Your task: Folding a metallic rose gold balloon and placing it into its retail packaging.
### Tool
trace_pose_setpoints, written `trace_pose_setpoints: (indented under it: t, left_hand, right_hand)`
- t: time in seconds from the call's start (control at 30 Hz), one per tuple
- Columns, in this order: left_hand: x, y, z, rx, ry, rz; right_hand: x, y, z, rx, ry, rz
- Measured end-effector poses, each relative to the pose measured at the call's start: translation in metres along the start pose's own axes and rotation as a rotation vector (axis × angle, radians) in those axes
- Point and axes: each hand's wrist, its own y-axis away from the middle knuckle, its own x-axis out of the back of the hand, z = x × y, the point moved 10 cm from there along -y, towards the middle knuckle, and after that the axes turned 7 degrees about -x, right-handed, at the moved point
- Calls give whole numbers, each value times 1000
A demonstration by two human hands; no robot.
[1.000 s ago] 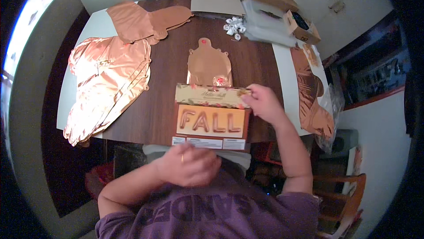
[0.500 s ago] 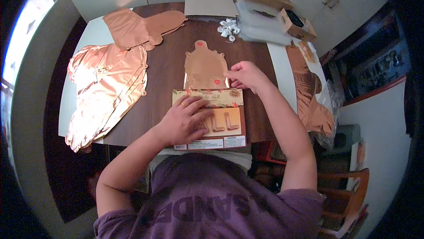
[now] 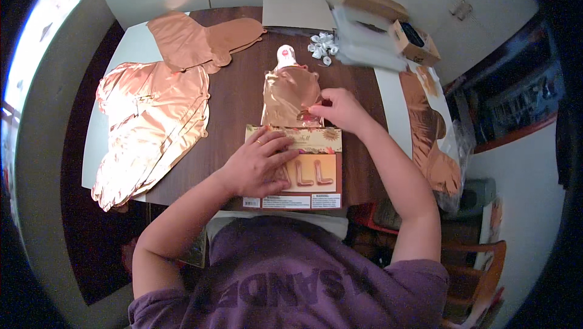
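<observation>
In front of me on the table lies a flat printed package (image 3: 320,172) with pictures of letter balloons. A copper-coloured flat foil balloon (image 3: 288,89) sticks out beyond its far edge, its narrow end pointing away from me. My left hand (image 3: 260,162) rests on the left part of the package, fingers spread and covering some of the print. The right hand (image 3: 341,110) is closed in a pinch at the right edge of the foil balloon, near the package. How much of the balloon is inside the package is hidden.
Shiny flat foil balloons (image 3: 152,122) lie at the left, with duller ones (image 3: 188,43) behind them. Small white ribbon rolls (image 3: 323,46), clear plastic bags (image 3: 364,37) and a small open box (image 3: 416,42) stand at the back right. More copper foil (image 3: 425,122) lies along the right edge.
My right fingers have moved from beside the balloon's edge onto it, near the package. The balloon's surface now looks more crumpled and its narrow end catches bright light. The left hand stays on the package.
</observation>
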Motion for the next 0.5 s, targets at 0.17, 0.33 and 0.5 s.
trace_pose_setpoints:
  t: [0.17, 0.33, 0.5]
  left_hand:
    - [-8, 9, -9, 44, 48, -3]
    - [6, 19, -12, 72, -90, 205]
    - [56, 22, -13, 99, -150, 266]
  right_hand:
    - [-27, 97, -74, 926, 677, 159]
    - [-41, 114, -54, 948, 747, 112]
    - [-38, 113, -52, 933, 741, 52]
